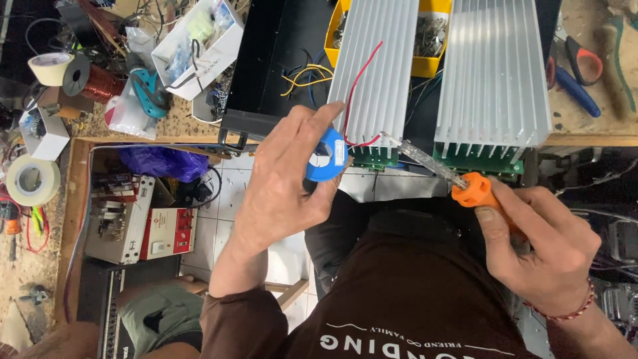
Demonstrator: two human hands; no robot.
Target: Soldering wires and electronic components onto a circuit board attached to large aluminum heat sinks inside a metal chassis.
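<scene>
At the bench edge, we hold a blue solder spool (326,154) in our left hand (287,181), fingers curled round its rim, the index finger stretched up toward the fins of the left heatsink (376,66). Our right hand (541,249) is clamped on the orange handle of a soldering iron (465,186). The two hands are apart, with the work between them.

The iron's long axis runs from lower right to upper left: the handle sits in our fist, the shaft slants up, and its tip lies just below the left heatsink, at the green board (373,156) under it. A red wire (362,90) curves down over the fins and ends near that same spot. The spool is just left of the board, so our left hand is the nearer one to the joint; the right hand stays well back along the iron's length. We cannot tell whether solder wire is drawn from the spool to the tip.

A second heatsink (493,70) stands to the right, with its own green board beneath. Behind both are a yellow parts bin (425,65) and a black chassis (279,60).
</scene>
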